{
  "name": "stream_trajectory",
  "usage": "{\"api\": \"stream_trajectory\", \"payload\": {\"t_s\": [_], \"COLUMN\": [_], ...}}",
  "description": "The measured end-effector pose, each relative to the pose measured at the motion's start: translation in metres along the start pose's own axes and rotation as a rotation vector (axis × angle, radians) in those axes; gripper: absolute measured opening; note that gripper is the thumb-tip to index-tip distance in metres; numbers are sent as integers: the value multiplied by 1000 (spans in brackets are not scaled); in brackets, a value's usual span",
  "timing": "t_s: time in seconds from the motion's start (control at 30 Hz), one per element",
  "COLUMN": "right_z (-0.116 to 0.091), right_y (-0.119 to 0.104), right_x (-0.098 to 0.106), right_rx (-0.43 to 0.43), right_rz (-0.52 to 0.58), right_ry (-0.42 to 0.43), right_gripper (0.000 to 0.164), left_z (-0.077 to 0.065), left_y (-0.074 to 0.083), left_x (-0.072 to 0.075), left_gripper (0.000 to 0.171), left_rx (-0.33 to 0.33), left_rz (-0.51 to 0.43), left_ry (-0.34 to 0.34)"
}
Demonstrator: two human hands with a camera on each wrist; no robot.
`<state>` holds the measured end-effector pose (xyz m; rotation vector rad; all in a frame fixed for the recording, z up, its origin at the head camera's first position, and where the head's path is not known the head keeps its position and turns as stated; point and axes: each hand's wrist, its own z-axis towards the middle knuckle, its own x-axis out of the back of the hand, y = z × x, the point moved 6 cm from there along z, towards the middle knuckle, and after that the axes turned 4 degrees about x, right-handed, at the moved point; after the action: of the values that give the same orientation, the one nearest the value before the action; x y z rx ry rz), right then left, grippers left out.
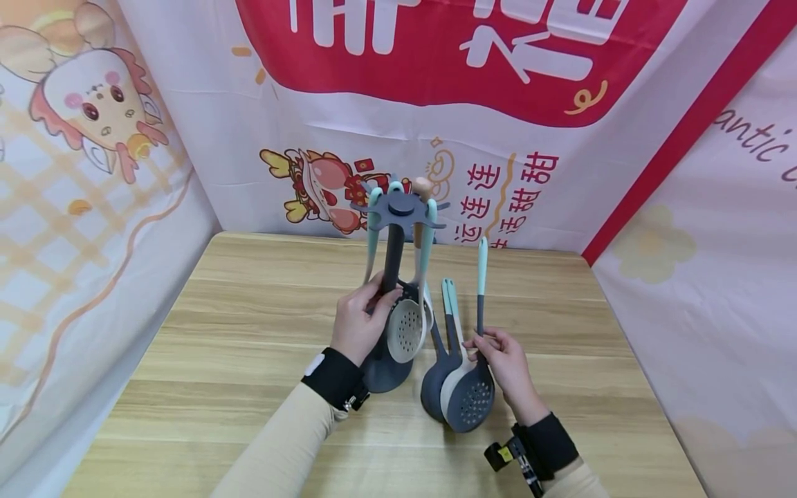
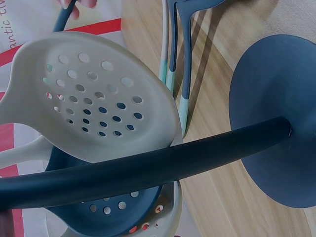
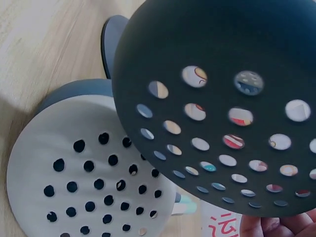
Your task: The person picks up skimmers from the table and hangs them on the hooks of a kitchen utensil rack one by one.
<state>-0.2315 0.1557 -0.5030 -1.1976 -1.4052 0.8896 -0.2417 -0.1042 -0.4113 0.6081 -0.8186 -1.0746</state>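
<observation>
My left hand [image 1: 360, 321] grips the dark post [image 1: 394, 256] of a utensil stand with a round base [image 2: 266, 94]. From the stand's hooked top [image 1: 401, 207] hang several utensils with mint handles, among them a white skimmer [image 2: 153, 94] and, partly hidden behind the post, a dark one. My right hand [image 1: 507, 366] pinches a dark skimmer [image 1: 471, 404] low on its handle, its mint end pointing up. Beneath it, a white skimmer [image 3: 94, 192] lies partly covered. Left of that is a dark round-headed utensil [image 1: 434, 387].
The wooden table [image 1: 261, 332] carries the utensils near its middle. Printed cloth [image 1: 218, 138] hangs behind the table and along both sides. A wooden-looking handle end [image 1: 422, 185] shows at the top of the stand.
</observation>
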Motion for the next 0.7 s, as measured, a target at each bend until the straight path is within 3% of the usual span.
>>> {"api": "stream_trajectory", "payload": {"t_s": [0.7], "right_z": [-9], "right_y": [-13], "right_x": [-2], "right_rx": [25], "right_rz": [29], "right_ry": [22], "right_gripper": [35], "left_z": [0], "left_y": [0], "left_x": [0], "left_gripper": [21], "left_rx": [-4], "left_rz": [1], "left_ry": [3]}}
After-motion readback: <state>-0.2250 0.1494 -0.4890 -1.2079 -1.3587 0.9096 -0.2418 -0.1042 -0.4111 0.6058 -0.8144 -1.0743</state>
